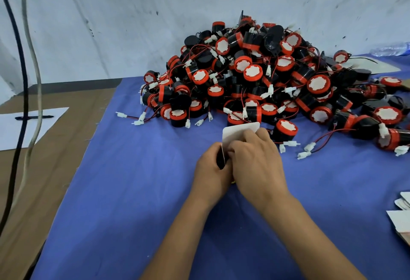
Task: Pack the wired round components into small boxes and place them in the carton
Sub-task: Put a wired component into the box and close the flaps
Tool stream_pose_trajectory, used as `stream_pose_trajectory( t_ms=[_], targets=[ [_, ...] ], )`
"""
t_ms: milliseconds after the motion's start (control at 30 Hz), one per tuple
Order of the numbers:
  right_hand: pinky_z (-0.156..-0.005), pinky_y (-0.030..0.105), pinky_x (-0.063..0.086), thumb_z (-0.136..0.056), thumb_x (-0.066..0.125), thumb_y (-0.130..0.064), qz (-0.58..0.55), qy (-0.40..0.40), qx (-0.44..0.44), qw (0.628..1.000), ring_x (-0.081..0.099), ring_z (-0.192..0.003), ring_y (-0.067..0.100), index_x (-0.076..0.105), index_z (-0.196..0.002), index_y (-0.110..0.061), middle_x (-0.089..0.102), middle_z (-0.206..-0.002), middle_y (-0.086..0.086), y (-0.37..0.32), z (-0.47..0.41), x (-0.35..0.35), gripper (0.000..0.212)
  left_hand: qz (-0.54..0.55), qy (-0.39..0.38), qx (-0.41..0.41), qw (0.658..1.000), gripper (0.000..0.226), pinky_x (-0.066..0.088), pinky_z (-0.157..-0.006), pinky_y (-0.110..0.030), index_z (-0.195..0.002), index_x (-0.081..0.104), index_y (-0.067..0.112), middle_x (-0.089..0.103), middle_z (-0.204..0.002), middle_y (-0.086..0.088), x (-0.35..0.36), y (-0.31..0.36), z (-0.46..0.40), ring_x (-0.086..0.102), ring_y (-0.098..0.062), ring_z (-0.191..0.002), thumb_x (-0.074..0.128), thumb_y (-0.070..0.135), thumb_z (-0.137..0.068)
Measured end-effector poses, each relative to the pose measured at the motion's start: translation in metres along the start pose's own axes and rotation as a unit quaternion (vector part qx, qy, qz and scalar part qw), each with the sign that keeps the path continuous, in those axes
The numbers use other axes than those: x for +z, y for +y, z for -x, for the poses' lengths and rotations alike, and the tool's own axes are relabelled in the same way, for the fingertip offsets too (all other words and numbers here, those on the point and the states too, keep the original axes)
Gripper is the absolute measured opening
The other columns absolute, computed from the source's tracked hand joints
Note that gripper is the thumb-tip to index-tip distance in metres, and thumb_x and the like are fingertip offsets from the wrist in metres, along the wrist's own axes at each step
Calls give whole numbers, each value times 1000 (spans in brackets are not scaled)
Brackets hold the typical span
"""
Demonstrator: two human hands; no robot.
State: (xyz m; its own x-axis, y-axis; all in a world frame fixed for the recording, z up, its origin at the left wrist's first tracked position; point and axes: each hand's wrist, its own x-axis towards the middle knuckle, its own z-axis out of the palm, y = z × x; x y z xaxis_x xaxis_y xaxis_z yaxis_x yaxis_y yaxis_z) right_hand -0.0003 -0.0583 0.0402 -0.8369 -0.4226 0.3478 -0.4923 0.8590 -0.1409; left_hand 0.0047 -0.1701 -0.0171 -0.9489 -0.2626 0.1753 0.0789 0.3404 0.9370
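Both hands meet near the middle of the surface (133, 191), which is covered by a blue cloth; the left hand (211, 168) has its fingers curled round a small box (240, 134), with a dark part just visible inside its grip at the box's near left edge; the right hand (257, 157) lies over the box from the right, fingers bent and pressing on its white flap, knuckles up; both hands are closed on the box, and what is inside it cannot be made out; the white flap stands up at the far side of the hands, just beside the near edge of the pile.

The pile of wired round components (266, 75) lies far and right of the hands against a pale wall (133, 13); the parts are black with red rims and white faces, with thin red and black wires ending in small white plugs; some loose plugs (307, 150) lie on the cloth right of the hands.

At the far left a white sheet of paper (13, 131) lies on brown cardboard (55, 168) with a dark pen (33, 117) on it; two cables (33, 57) hang down across the left side; at the near right edge some flat white cards (401, 219) are partly in view.
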Motion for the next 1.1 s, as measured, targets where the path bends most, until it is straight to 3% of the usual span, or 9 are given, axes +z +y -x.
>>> stream_pose_trajectory(
  t_ms=[67,200,367,533,700,800,933,1000,1100],
  targets=[
    [-88,26,40,-93,53,-14,-6,-44,-20,999,47,-108,18,68,-108,-27,55,-111,-5,7,-2,-5,25,-4,4,-2,1000,17,47,-55,-30,-82,56,20,62,-71,5,2,0,1,50,-9,-64,65,12,-94],
    [-91,27,38,-97,43,-17,-33,-113,-75,990,42,-104,15,68,-105,-21,47,-107,-5,15,-1,-13,26,-12,-2,0,1000,27,41,-52,-18,-78,52,28,59,-66,16,2,2,3,47,-2,-59,64,9,-92],
    [-85,25,32,-96,51,-11,-27,-144,-106,983,26,-98,14,67,-107,-19,35,-106,-4,19,-2,-12,21,-28,0,-2,1000,13,44,-55,-32,-84,54,20,60,-74,0,4,2,4,48,-10,-64,61,15,-93],
    [-66,36,49,-88,54,1,-131,-49,-47,989,53,-79,19,59,-91,-17,56,-88,-5,13,-7,-11,19,-46,12,-5,999,6,57,-72,-52,-89,59,20,65,-82,-8,3,4,4,61,-30,-87,62,16,-93],
    [-64,32,56,-91,64,-3,-239,26,9,971,62,-76,13,70,-82,-17,67,-82,-3,15,-4,-5,18,-53,13,25,998,16,58,-67,-43,-92,65,25,66,-82,0,-2,6,6,60,-21,-71,60,10,-92],
    [-76,22,54,-92,71,-6,-290,14,4,957,63,-87,6,80,-86,-18,65,-97,-9,22,-5,-6,16,-4,-3,25,1000,12,61,-69,-34,-98,70,22,73,-87,6,-7,7,6,71,-16,-79,62,14,-99],
    [-78,22,54,-89,73,-4,-302,47,-1,952,66,-87,3,81,-85,-21,70,-89,-16,30,-5,-6,20,46,-49,-9,998,11,63,-77,-36,-106,73,27,77,-99,6,-12,7,6,74,-15,-92,72,23,-96],
    [-72,23,56,-87,76,-6,-297,61,32,952,67,-78,3,78,-84,-21,71,-81,-13,30,-5,-2,14,72,-99,-27,992,21,61,-72,-28,-110,72,32,76,-102,6,-15,8,6,72,-10,-87,79,25,-92],
    [-66,30,57,-84,77,-5,-280,60,53,957,66,-70,6,76,-77,-19,71,-73,-9,31,-4,1,15,81,-162,-26,983,48,64,-78,-38,-124,66,32,75,-108,2,-19,7,7,64,-14,-76,87,18,-82]
  ],
)
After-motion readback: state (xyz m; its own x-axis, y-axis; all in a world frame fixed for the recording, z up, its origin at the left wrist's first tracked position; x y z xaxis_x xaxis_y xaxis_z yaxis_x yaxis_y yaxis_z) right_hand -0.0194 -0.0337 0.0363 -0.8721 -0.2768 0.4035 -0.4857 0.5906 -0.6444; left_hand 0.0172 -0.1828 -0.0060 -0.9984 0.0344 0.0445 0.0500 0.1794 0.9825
